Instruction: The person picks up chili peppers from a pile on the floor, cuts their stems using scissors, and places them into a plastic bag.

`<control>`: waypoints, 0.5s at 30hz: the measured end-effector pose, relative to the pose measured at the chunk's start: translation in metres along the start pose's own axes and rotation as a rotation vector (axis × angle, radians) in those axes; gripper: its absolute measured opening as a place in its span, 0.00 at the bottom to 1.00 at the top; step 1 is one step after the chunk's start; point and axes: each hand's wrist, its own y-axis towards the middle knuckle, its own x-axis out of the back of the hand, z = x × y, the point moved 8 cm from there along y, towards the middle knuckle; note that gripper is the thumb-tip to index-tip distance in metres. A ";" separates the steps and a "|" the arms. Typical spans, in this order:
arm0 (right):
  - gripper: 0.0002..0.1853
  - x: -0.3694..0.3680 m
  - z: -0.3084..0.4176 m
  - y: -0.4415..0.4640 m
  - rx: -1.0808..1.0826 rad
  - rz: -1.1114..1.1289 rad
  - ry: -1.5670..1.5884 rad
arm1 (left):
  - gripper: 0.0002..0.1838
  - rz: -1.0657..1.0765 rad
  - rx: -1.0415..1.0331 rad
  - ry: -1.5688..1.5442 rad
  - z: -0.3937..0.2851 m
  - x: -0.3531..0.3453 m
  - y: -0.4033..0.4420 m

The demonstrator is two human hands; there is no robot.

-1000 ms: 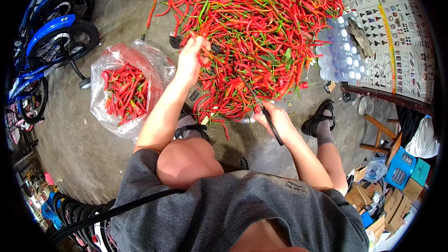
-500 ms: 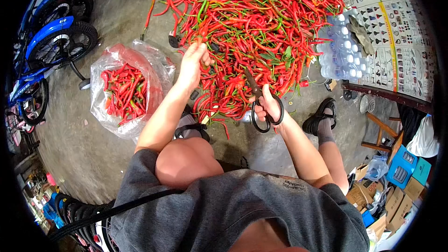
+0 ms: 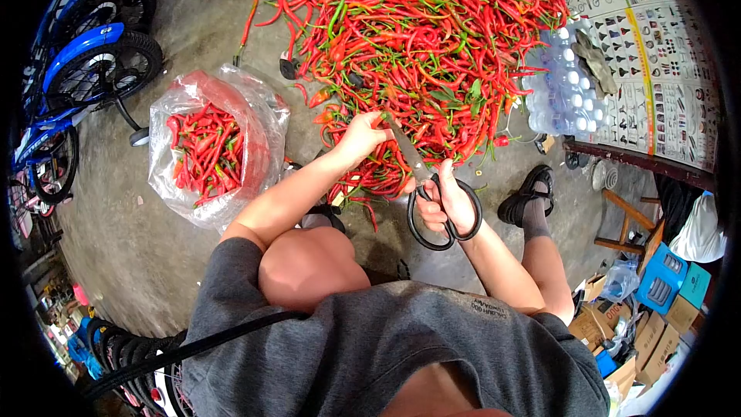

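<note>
hands [image 3: 361, 139] at chili pile [image 3: 432, 54] edge; floor [image 3: 108, 224] spreads wide leftward

Bag [image 3: 265, 127] (chillies [image 3: 207, 154] inside) left of the chilli heap [image 3: 432, 46], bottles [image 3: 557, 86] to its right.

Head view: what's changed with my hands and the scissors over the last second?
The left grip moved rightward and toward the body, its fingertips now beside the scissors' blade end. The scissors, still in the right grip, turned so both handle loops show. Whether the left took hold of another chilli is unclear. The chilli pile and plastic bag look unchanged.
</note>
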 end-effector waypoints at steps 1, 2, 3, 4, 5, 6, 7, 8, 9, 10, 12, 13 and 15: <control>0.41 -0.001 0.000 -0.001 0.005 0.005 -0.007 | 0.16 0.000 0.000 0.000 0.003 0.001 0.000; 0.41 -0.001 0.001 -0.002 0.010 0.010 -0.013 | 0.14 0.020 0.003 0.085 0.005 0.002 0.001; 0.41 -0.001 0.000 -0.001 0.009 0.010 -0.013 | 0.11 0.039 0.005 0.169 0.004 0.003 0.000; 0.41 0.003 0.001 -0.001 0.038 -0.016 0.009 | 0.15 0.009 -0.001 0.302 0.002 0.009 -0.001; 0.41 0.007 0.001 -0.001 0.065 -0.045 0.029 | 0.19 -0.021 -0.008 0.433 -0.002 0.016 0.000; 0.41 0.016 0.001 0.000 0.065 -0.095 0.012 | 0.20 -0.088 -0.022 0.385 0.014 0.030 0.008; 0.44 0.025 0.000 0.001 0.054 -0.127 -0.044 | 0.19 -0.143 -0.006 0.263 0.019 0.042 0.012; 0.45 0.033 -0.001 0.003 0.046 -0.165 -0.040 | 0.19 -0.162 -0.018 0.240 0.022 0.053 0.015; 0.45 0.041 -0.002 0.006 0.038 -0.203 -0.036 | 0.18 -0.181 -0.028 0.217 0.020 0.060 0.015; 0.46 0.051 -0.005 0.010 -0.002 -0.236 -0.074 | 0.17 -0.226 -0.042 0.178 0.015 0.063 0.013; 0.46 0.060 -0.007 0.023 -0.030 -0.259 -0.063 | 0.17 -0.218 -0.066 0.265 0.015 0.068 0.014; 0.46 0.061 -0.005 0.028 -0.033 -0.266 -0.073 | 0.17 -0.211 -0.090 0.351 0.012 0.067 0.015; 0.46 0.067 -0.002 0.042 -0.007 -0.284 -0.057 | 0.16 -0.192 -0.010 0.168 0.008 0.057 0.008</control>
